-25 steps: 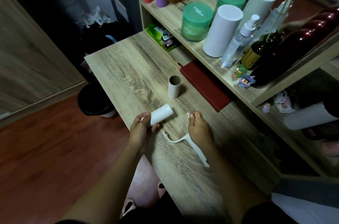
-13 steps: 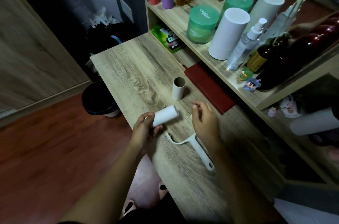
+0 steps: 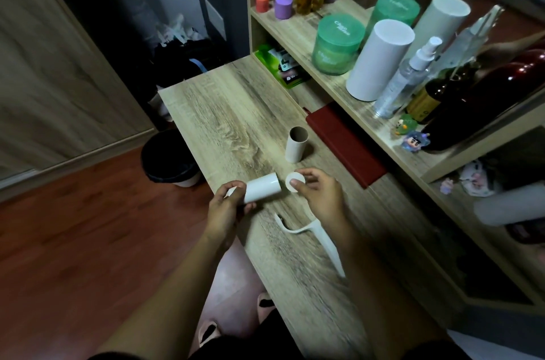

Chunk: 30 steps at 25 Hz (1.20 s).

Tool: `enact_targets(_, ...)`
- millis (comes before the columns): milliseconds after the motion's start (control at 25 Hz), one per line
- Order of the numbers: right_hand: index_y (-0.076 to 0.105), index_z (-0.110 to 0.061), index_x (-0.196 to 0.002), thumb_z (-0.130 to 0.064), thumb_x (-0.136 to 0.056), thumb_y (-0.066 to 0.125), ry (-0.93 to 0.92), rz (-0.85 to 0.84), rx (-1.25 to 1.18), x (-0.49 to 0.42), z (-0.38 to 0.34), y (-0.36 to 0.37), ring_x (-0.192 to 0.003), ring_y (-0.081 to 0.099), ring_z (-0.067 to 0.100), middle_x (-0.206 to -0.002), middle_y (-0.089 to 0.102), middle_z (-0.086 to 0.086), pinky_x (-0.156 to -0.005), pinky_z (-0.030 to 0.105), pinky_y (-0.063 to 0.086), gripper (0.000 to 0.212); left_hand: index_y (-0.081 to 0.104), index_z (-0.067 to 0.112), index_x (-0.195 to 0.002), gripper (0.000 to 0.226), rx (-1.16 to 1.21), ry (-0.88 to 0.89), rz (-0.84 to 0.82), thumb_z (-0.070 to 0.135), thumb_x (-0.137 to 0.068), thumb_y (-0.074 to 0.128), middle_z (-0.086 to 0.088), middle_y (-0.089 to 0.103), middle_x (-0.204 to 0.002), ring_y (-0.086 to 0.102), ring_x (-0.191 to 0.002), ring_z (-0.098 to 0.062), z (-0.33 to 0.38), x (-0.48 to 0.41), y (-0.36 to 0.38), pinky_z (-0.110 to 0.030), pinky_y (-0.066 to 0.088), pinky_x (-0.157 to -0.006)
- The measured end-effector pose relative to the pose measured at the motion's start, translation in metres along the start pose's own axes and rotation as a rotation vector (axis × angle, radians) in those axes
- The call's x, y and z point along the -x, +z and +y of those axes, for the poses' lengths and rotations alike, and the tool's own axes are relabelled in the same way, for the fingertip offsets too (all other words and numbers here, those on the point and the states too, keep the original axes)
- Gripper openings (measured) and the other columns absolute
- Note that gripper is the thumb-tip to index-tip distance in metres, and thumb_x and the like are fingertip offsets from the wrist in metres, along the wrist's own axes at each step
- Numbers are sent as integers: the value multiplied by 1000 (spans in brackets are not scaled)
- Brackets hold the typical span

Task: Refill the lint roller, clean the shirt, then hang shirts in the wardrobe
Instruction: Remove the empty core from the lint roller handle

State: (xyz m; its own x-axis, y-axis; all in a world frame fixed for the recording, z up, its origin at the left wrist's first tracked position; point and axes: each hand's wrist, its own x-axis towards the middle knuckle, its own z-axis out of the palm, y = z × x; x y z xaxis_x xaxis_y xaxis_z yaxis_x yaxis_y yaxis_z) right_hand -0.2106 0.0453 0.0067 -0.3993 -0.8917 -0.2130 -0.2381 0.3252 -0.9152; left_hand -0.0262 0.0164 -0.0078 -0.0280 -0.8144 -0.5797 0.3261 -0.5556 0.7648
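Observation:
My left hand (image 3: 225, 210) grips a white refill roll (image 3: 262, 191) by its near end, lying roughly level above the wooden table (image 3: 233, 112). My right hand (image 3: 320, 196) pinches a small round white cap (image 3: 295, 181) just off the roll's far end, a small gap between them. The white lint roller handle (image 3: 320, 243) lies flat on the table below my right hand, partly hidden by my forearm. An empty brown cardboard core (image 3: 297, 143) stands upright just beyond the hands. No shirt is in view.
A dark red notebook (image 3: 345, 144) lies to the right of the core. The shelf (image 3: 298, 32) on the right holds green tubs, white cylinders, bottles and small figurines. A black bin (image 3: 168, 159) stands on the wood floor left of the table.
My right hand left the handle on the table, rose and now holds a round white cap at the far end of the roll. My left hand kept the roll.

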Motion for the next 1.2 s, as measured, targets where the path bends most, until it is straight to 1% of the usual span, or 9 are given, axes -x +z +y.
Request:
enact_targets(120, 71, -13, -99, -13, -79, 70, -106, -47, 341, -19, 6, 11, -83, 65, 24, -100, 62, 10, -75, 27, 48, 21, 57, 11, -88, 4, 42, 51, 79, 8, -90, 57, -14, 56, -88, 59, -56, -17, 0, -2, -11, -16, 49, -47)
enact_targets(240, 68, -13, -105, -13, -82, 65, -124, -103, 581, -32, 16, 23, -95, 60, 31, -111, 60, 14, -83, 36, 48, 23, 57, 12, -87, 4, 27, 60, 73, 9, -90, 57, -10, 55, -87, 60, -56, -15, 2, 1, -19, -16, 50, -49)
enact_targets(560, 60, -9, -117, -15, -88, 57, -167, -52, 734, -33, 17, 34, -109, 55, 31, -121, 59, 13, -88, 37, 42, 29, 58, 14, -87, 5, 23, 84, 82, 9, -90, 57, -6, 54, -90, 58, -69, -18, 7, 4, -24, -17, 53, -53)
enact_targets(680, 64, -7, -110, -17, -92, 50, -257, 29, 560, -26, 7, 27, -98, 59, 34, -112, 62, 16, -81, 38, 46, 24, 58, 13, -88, 6, 50, 107, 63, 8, -90, 56, -6, 54, -89, 58, -70, -18, 11, 6, -18, -19, 52, -53)
enact_targets(800, 65, -9, -104, -32, -91, 38, -289, 110, 321, -15, 0, 11, -86, 64, 28, -98, 69, 14, -74, 35, 49, 37, 59, 14, -89, 15, 76, 84, 42, 7, -92, 47, -8, 55, -93, 58, -76, -21, 16, 10, -3, -21, 54, -55)
enact_targets(960, 54, -28, -114, -54, -90, 35, -133, -143, 121, 4, 0, -3, -89, 65, 17, -102, 66, 1, -78, 40, 54, 40, 60, 15, -99, 27, 48, 5, -127, 5, -92, 36, -16, 56, -106, 59, -88, -33, 16, 22, 25, -22, 56, -58)
enact_targets(1000, 49, -31, -119, -53, -90, 38, -87, -171, 61, 7, -1, -4, -85, 65, 14, -101, 64, -1, -73, 35, 55, 38, 60, 16, -101, 27, 55, -9, -172, 5, -93, 36, -17, 57, -108, 60, -88, -34, 16, 25, 30, -23, 58, -62)
enact_targets(1080, 42, -24, -127, -41, -94, 44, -50, -154, -29, 10, -4, -5, -71, 66, 8, -96, 63, -3, -61, 25, 54, 38, 60, 17, -106, 26, 107, -31, -244, 6, -94, 40, -17, 59, -109, 65, -84, -33, 15, 30, 36, -27, 57, -73)
enact_targets(1200, 36, -14, -133, -29, -96, 44, -91, -104, -62, 11, -6, -6, -71, 64, 5, -99, 59, -5, -65, 25, 55, 41, 60, 17, -110, 22, 143, -17, -280, 7, -93, 49, -18, 58, -117, 66, -92, -33, 11, 30, 36, -29, 58, -80)
